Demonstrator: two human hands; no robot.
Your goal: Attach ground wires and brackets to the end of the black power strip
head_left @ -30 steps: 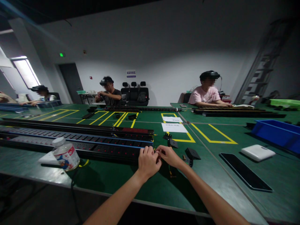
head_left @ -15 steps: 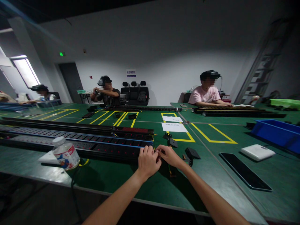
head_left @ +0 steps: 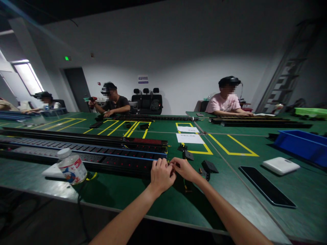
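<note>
My left hand (head_left: 162,176) is curled over the right end of a long black power strip (head_left: 117,166) with a row of small red dots. Against its thumb side, my right hand (head_left: 184,168) has thumb and fingers pinched together; whatever lies between the fingertips is hidden. The two hands touch at the strip's end. Below the right wrist, a short yellow-green wire (head_left: 185,186) hangs down onto the green table. Just right of that wrist lie a black square end piece (head_left: 209,166) and another black piece (head_left: 188,155).
A clear plastic jar (head_left: 72,167) stands at the left front. A black phone (head_left: 267,186), a white case (head_left: 281,165) and a blue bin (head_left: 302,146) are on the right. White papers (head_left: 189,138) lie beyond my hands. Co-workers sit across the table.
My hands hold almost the same pose at the strip's end. Across the table, the co-worker on the left has lowered one hand to the table and holds a power drill out to the side.
</note>
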